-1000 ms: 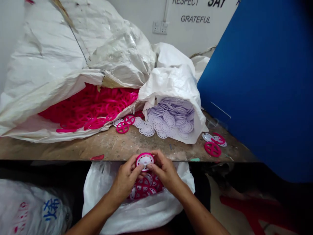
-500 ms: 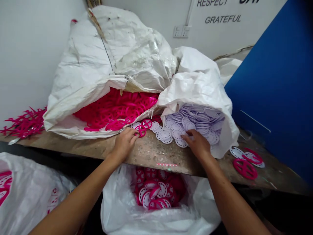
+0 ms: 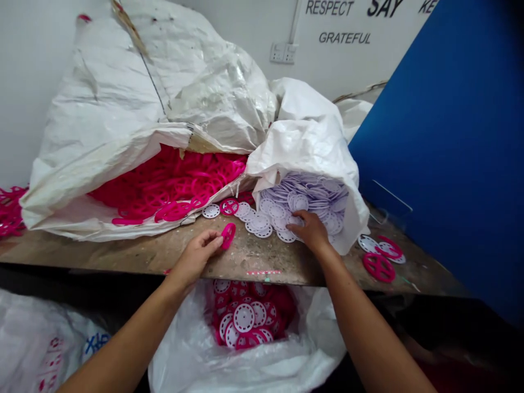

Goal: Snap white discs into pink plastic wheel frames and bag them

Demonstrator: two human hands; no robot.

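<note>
My left hand (image 3: 197,254) pinches a pink plastic ring (image 3: 228,235) and holds it just above the worn wooden table (image 3: 123,254). My right hand (image 3: 310,230) lies palm down on the pale lilac discs (image 3: 282,215) that spill from the mouth of a white sack (image 3: 311,147); its fingertips are curled on the discs and what they grip is hidden. A bigger white sack (image 3: 102,136) on the left is full of pink rings (image 3: 164,183). Below the table edge, an open white bag (image 3: 204,355) holds joined pink-and-white wheels (image 3: 245,319).
A blue panel (image 3: 442,136) stands at the right. Loose pink rings and white discs (image 3: 380,256) lie near it on the table. More pink pieces (image 3: 8,210) sit at the far left. Another white bag (image 3: 41,344) is at lower left. The wall behind carries lettering.
Both hands left the finished wheel below the table edge and reached onto the table. My left hand has since picked up a pink ring; my right hand stays on the lilac discs.
</note>
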